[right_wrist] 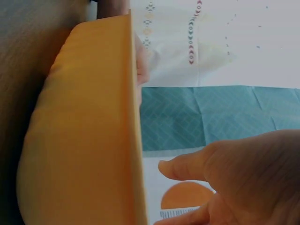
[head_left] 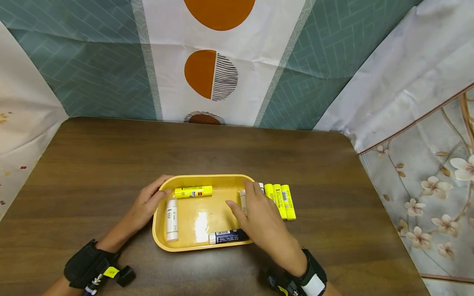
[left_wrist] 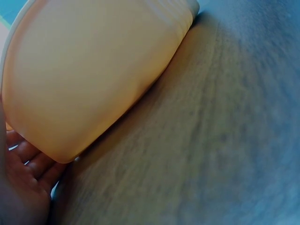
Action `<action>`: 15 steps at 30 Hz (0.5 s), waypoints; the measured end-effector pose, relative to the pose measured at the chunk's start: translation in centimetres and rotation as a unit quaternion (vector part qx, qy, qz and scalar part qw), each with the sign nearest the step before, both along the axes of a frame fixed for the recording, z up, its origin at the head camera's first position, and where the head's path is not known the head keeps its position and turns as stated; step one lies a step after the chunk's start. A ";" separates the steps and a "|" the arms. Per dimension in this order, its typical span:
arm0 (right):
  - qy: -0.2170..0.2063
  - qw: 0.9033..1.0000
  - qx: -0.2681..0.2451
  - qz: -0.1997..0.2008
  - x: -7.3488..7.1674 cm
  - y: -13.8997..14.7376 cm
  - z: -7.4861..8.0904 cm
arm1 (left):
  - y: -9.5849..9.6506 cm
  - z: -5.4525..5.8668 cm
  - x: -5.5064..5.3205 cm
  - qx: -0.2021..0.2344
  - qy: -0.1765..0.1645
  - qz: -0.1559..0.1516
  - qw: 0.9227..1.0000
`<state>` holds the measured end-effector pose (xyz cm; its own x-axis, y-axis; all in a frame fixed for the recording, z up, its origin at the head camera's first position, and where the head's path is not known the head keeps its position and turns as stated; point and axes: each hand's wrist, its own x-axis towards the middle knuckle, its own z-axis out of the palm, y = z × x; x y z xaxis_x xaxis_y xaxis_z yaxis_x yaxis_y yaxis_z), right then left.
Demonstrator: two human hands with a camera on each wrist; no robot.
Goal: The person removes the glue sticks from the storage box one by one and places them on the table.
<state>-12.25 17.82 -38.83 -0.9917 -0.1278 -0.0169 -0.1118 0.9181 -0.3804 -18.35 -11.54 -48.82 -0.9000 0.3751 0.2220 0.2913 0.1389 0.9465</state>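
My left hand point(head_left: 148, 201) holds the left end of a yellow plastic tray point(head_left: 207, 178), thumb over the rim; in the left wrist view, that hand's fingers point(left_wrist: 40, 164) lie against the tray's outer side. Along the tray's inner edges lie a yellow glue stick point(head_left: 193, 192), a white glue stick point(head_left: 172, 220) and a dark blue glue stick point(head_left: 228, 236). Over the right end is my right hand point(head_left: 264, 220), its thumb apart from the fingers. Another white glue stick point(head_left: 242, 199) shows partly beside that hand, which covers the rest.
Right of the tray, several yellow glue sticks point(head_left: 281, 201) lie side by side on the brown wooden table point(head_left: 111, 152). A white end point(head_left: 261, 187) shows beside them, mostly behind the right hand. A patterned cloth point(head_left: 237, 78) hangs at the table's far edge.
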 end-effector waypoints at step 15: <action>0.037 0.996 0.058 0.053 -1.7 -0.8 -2.8 | -0.1 0.1 0.0 -0.033 0.018 -0.005 0.999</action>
<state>-13.92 17.04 -41.62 -0.9717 -0.2336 0.0353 -0.2346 0.9369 -0.2592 -18.31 -11.60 -48.74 -0.8882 0.3984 0.2286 0.3265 0.1975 0.9243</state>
